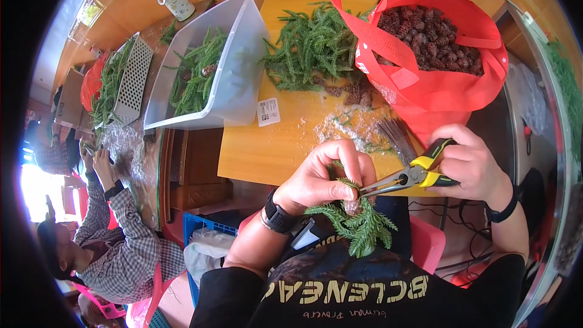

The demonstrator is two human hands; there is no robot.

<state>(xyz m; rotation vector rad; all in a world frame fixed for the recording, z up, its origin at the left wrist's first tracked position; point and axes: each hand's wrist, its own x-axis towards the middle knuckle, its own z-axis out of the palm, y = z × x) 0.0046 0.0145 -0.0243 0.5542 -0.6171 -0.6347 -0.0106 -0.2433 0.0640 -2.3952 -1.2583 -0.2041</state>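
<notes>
Close to my chest, my left hand (pixel 331 176) pinches an artificial pine sprig (pixel 362 223) with a frosted pine cone (pixel 351 207) among its green needles. My right hand (pixel 470 161) is wrapped round the yellow and black handles of long-nose pliers (pixel 415 175). The thin jaws of the pliers reach left to the top of the sprig, beside my left fingertips. Whether the jaws grip a wire there is too small to tell. On the table ahead lie a bundle of thin dark wires (pixel 396 136) and a heap of green sprigs (pixel 313 45).
A red bag (pixel 449 94) full of pine cones (pixel 419 33) stands at the table's right. Left is a translucent bin (pixel 240 79) with sprigs, then a white perforated basket (pixel 138 79). Whitish flakes (pixel 349 130) litter the wooden table (pixel 255 155). Another person (pixel 130 255) works at far left.
</notes>
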